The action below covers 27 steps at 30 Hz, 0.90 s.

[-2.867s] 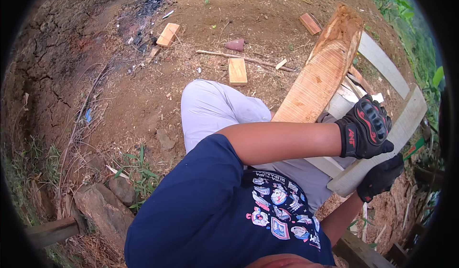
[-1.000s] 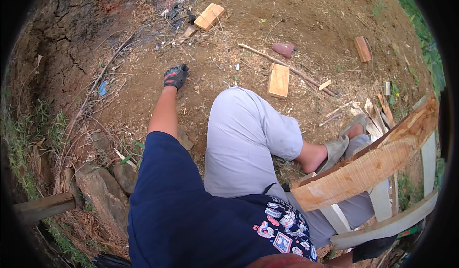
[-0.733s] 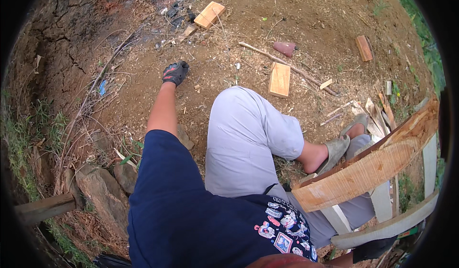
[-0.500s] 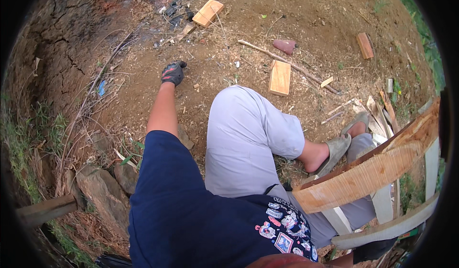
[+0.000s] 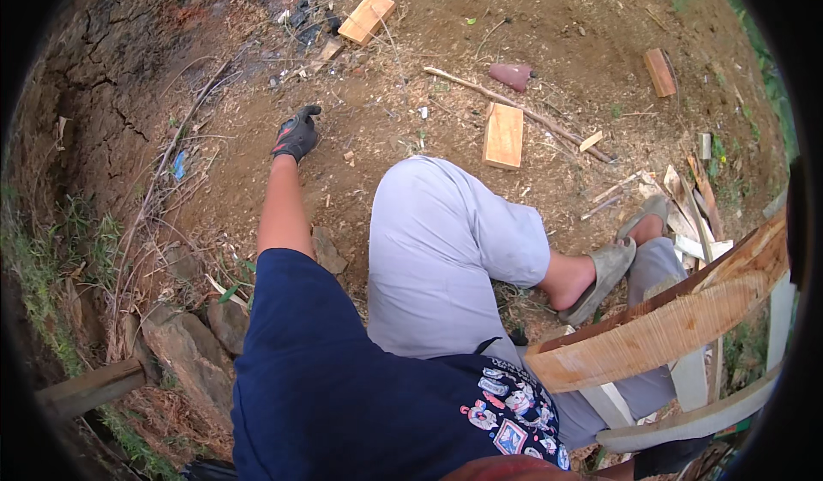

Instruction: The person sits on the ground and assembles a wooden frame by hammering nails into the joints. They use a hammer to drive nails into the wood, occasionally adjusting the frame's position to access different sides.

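My left hand (image 5: 297,135), in a black and red glove, reaches out over the bare soil left of my bent knee. Nothing shows in it, and at least one finger stretches out to the right. At lower right, my right hand (image 5: 670,457) is mostly hidden below a pale curved slat (image 5: 694,425), with only dark glove showing; its fingers cannot be made out. Above that slat, a thick curved piece of wood (image 5: 656,335) with a ribbed, saw-marked face lies across my lower leg. Pale upright slats (image 5: 688,371) stand between the two.
Wooden blocks lie on the soil: one (image 5: 503,136) beyond my knee, another (image 5: 367,19) farther off, a third (image 5: 660,73) at right. A long stick (image 5: 519,108) runs past a dull red object (image 5: 512,76). Wood offcuts (image 5: 686,211) sit by my sandals; stones (image 5: 193,348) lie at left.
My left hand has shifted slightly left, and a finger now stretches out from it. The curved wood at right sits a little lower in view.
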Available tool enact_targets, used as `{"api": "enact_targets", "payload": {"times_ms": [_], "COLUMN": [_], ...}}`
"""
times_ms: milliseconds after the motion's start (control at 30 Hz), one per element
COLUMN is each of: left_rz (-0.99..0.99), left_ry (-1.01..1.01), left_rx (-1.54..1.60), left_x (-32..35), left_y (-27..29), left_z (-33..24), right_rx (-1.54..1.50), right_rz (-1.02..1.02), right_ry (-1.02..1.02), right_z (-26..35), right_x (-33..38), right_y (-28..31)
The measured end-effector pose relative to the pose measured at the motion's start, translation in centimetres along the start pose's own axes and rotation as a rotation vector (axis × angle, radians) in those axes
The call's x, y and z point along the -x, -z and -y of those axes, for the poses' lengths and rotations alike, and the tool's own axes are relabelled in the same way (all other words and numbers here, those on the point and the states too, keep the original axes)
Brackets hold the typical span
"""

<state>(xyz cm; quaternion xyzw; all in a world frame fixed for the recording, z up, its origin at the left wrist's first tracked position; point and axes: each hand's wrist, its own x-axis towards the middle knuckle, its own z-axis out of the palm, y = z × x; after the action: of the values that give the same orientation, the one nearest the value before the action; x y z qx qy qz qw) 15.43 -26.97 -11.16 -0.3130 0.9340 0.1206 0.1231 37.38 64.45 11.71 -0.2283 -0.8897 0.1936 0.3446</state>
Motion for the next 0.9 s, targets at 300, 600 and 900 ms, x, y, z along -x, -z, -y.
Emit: {"api": "enact_targets", "payload": {"times_ms": [300,600,900], "left_rz": [0.041,0.403,0.2], "left_ry": [-0.192,-0.427,-0.446], "left_rx": [0.591,1.572,1.709], "left_x": [-0.2,6.8,10.4], "left_y": [-1.1,2.3,3.8], "left_z": [2.8,-7.6,-11.1], "right_rx": [0.008,0.015,0.01], "right_rz": [0.024,0.021,0.044], "right_ry": [0.004,0.025,0.143], "right_z": [-0.2,-0.2,2.2], "right_x": [-0.2,0.1,-0.8], "right_y": [-1.0,-1.5,-5.3]}}
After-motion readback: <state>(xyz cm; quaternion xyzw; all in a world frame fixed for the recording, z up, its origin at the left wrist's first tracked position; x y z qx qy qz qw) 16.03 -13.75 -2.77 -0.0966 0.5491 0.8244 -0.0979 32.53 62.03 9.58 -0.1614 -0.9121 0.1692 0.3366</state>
